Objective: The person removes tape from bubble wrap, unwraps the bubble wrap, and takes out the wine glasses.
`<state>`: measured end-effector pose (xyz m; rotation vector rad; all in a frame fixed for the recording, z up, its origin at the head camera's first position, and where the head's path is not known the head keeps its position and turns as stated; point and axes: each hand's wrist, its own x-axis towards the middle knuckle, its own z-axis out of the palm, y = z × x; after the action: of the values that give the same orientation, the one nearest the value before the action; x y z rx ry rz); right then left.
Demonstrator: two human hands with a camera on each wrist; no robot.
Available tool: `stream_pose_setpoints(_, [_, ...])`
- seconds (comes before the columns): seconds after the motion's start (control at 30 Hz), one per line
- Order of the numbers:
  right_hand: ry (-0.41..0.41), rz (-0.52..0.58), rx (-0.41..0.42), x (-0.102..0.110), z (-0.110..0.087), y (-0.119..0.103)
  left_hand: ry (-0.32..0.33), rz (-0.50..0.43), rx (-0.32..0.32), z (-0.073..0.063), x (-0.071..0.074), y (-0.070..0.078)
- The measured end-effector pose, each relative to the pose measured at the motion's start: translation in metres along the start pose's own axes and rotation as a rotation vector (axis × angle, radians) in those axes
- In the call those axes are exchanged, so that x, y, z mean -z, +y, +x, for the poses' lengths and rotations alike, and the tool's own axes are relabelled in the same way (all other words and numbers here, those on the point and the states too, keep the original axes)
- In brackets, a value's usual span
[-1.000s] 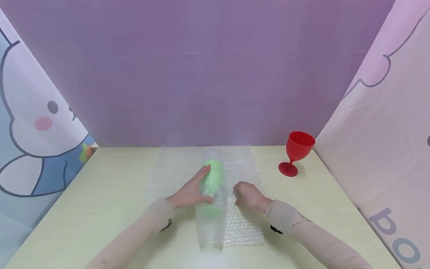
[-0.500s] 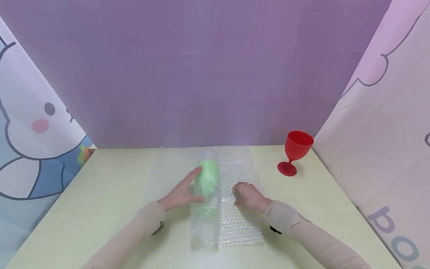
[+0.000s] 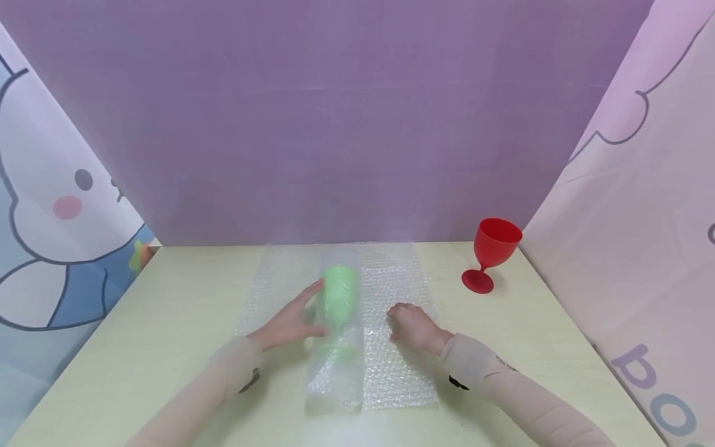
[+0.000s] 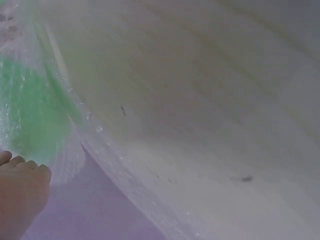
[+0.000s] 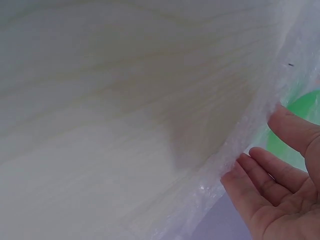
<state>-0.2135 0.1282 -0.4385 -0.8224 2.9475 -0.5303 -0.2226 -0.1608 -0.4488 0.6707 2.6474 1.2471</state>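
Note:
A green goblet (image 3: 339,295) lies on its side, rolled in clear bubble wrap (image 3: 393,366); its bowl faces the wall and its foot faces me. My left hand (image 3: 290,320) rests against the left side of the roll, thumb and fingers spread apart along it. The left wrist view has its fingertips close to the green bowl. To the right of the roll, my right hand (image 3: 415,327) presses the flat bubble wrap down. In the right wrist view its thumb and loosely bent fingers (image 5: 242,192) stand apart, their tips at the wrap.
A red goblet (image 3: 497,248) stands upright at the back right of the pale wooden table (image 3: 167,310). Behind the table rises a purple wall (image 3: 357,124). Patterned panels flank it on both sides.
The wrapped green goblet has rolled a little to the left along with my left hand, and the near end of the roll looks wider. The right hand has stayed in place.

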Motion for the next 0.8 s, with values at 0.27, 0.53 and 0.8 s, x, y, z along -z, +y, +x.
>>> stream_pose_setpoints(0.27, [0.008, -0.009, 0.015, -0.002, -0.001, 0.000, -0.013, 0.005, -0.057, -0.005, 0.005, 0.009])
stream_pose_setpoints(0.53, [0.023, -0.021, 0.040, -0.002, 0.000, 0.003, -0.103, -0.074, -0.027, -0.036, -0.002, 0.060])
stream_pose_setpoints(0.8, [0.023, -0.028, 0.059, -0.001, 0.000, 0.003, -0.178, -0.128, 0.095, -0.066, -0.021, 0.080])
